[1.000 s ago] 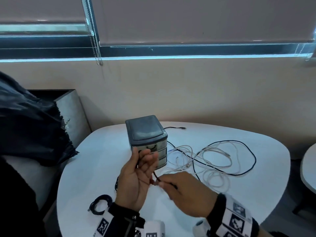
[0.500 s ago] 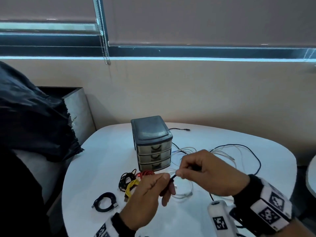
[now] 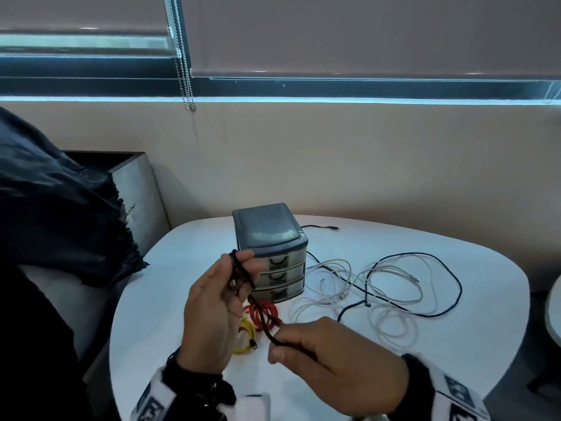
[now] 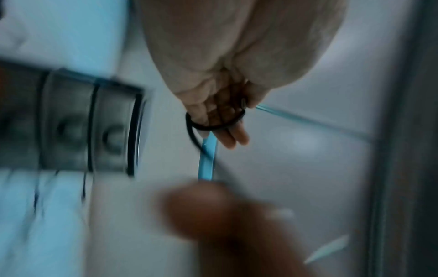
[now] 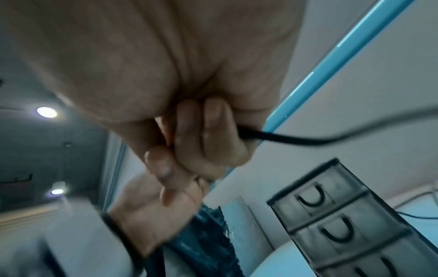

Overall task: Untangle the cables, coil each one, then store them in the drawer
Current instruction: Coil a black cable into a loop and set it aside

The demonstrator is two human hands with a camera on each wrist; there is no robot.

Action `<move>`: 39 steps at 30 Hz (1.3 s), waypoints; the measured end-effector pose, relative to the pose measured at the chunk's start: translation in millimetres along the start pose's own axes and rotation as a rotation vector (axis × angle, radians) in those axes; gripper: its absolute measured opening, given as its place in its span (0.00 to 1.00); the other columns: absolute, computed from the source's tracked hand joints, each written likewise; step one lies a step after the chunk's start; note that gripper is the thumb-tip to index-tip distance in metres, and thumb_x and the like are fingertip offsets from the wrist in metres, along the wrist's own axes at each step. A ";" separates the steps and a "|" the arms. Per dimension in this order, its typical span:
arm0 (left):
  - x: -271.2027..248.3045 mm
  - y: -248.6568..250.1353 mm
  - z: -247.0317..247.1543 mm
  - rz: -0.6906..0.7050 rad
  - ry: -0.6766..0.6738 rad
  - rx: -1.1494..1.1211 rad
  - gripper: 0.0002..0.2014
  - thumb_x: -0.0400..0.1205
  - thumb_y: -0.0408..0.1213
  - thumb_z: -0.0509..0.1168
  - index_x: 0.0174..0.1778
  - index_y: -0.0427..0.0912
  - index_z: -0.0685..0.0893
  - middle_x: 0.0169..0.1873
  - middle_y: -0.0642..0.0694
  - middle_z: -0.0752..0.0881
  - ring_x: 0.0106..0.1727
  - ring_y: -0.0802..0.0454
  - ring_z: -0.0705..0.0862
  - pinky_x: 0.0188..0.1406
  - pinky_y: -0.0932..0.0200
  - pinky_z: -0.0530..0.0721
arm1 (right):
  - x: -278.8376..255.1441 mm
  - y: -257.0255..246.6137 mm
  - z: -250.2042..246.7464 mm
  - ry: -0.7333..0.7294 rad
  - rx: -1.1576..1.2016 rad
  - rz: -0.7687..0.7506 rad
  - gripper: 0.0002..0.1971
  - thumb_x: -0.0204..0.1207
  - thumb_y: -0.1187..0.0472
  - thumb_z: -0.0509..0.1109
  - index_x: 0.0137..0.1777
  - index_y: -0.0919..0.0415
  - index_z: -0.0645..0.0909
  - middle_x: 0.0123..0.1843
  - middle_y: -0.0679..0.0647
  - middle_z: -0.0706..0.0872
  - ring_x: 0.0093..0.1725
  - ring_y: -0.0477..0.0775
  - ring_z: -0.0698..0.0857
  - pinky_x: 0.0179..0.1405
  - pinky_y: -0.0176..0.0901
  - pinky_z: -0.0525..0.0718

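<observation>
A black cable (image 3: 260, 314) runs in loops round the raised fingers of my left hand (image 3: 230, 287) and down to my right hand (image 3: 282, 344), which pinches it low in front of me. The left wrist view shows the cable loop (image 4: 213, 127) encircling the left fingers (image 4: 233, 138). In the right wrist view my right fingers (image 5: 208, 135) curl round the black cable (image 5: 284, 139). Behind both hands stands the grey three-drawer unit (image 3: 270, 253), all drawers closed. A red coil (image 3: 265, 311) and a yellow coil (image 3: 247, 334) lie in front of it.
White cables (image 3: 364, 287) and a dark cable (image 3: 446, 302) lie tangled on the right half of the white table (image 3: 182, 268). Another thin black cable end (image 3: 321, 227) lies behind the drawer unit. Dark fabric (image 3: 60, 223) over a seat sits left of the table.
My right hand has dropped from beside the drawer unit to low in front, drawing the black cable down. My left hand has turned upright with cable loops round its fingers.
</observation>
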State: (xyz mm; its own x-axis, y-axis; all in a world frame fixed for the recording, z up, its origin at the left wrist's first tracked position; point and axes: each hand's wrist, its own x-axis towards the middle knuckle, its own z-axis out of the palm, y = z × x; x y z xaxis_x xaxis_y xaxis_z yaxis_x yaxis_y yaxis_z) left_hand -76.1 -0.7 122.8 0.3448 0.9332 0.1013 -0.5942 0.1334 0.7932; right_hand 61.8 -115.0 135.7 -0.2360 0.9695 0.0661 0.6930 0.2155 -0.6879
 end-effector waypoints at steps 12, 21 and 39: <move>-47.8 3.0 -6.7 -0.311 -0.289 0.023 0.25 0.58 0.52 0.84 0.31 0.32 0.87 0.16 0.44 0.70 0.16 0.50 0.72 0.25 0.55 0.83 | 6.5 28.5 -15.3 0.400 0.373 0.048 0.12 0.80 0.48 0.70 0.36 0.49 0.86 0.25 0.52 0.73 0.27 0.53 0.68 0.28 0.40 0.65; -30.6 2.2 -16.1 -0.098 0.056 -0.107 0.17 0.80 0.44 0.59 0.39 0.36 0.88 0.28 0.44 0.75 0.31 0.48 0.81 0.40 0.56 0.90 | 8.2 -3.3 14.2 -0.020 0.082 0.054 0.13 0.87 0.51 0.60 0.54 0.54 0.85 0.28 0.38 0.77 0.31 0.37 0.76 0.32 0.29 0.69; -24.2 -37.4 -17.0 -0.074 -0.094 0.498 0.19 0.87 0.42 0.56 0.51 0.32 0.87 0.41 0.37 0.93 0.51 0.31 0.89 0.60 0.41 0.85 | -7.2 1.4 30.3 -0.161 -0.244 0.269 0.16 0.86 0.49 0.56 0.60 0.53 0.82 0.55 0.58 0.87 0.52 0.55 0.83 0.50 0.42 0.76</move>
State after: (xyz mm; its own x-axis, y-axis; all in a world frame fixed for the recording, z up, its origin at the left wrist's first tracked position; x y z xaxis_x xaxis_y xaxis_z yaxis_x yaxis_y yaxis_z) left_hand -74.6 -22.6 80.5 0.4503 0.8902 0.0696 -0.1555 0.0014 0.9878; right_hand 43.8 -125.1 112.4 -0.1140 0.9687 -0.2206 0.8817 -0.0037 -0.4718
